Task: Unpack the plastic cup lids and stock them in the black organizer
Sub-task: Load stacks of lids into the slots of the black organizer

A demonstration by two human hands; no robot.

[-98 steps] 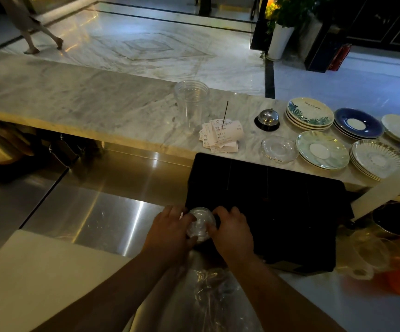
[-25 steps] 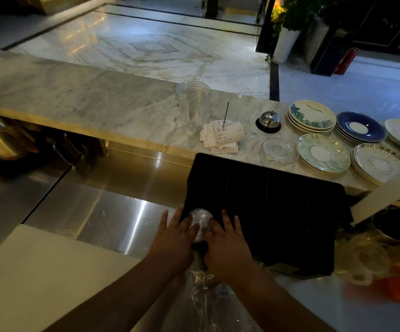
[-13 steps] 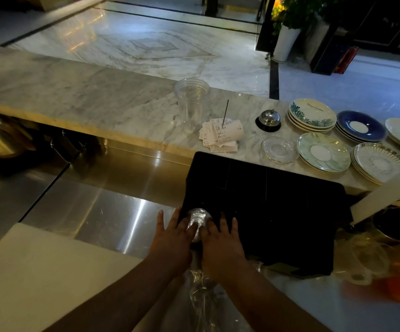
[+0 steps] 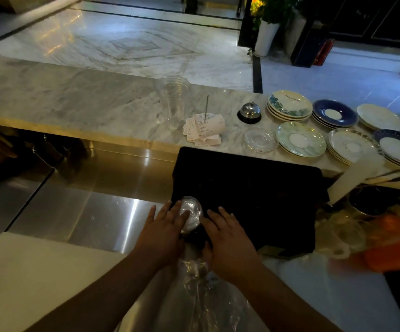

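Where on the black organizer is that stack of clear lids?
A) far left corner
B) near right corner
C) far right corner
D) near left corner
D: the clear lids sit at the near left corner of the black organizer, between the left hand and right hand.

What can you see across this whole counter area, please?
Black organizer: one, black, beside steel worktop.
Clear plastic cup lids: one stack, clear, organizer's near left corner.
Plastic wrapper: one, clear, between forearms.
Clear plastic cups: one stack, clear, marble counter.
Paper receipts: one spiked pile, white, beside cups.
Silver desk bell: one, silver, right of receipts.
China saucers: about six piles, white, blue, green, counter's right.
Glass saucer: one, clear, before bell.
Left hand: one, touching lids.
Right hand: one, right of lids.
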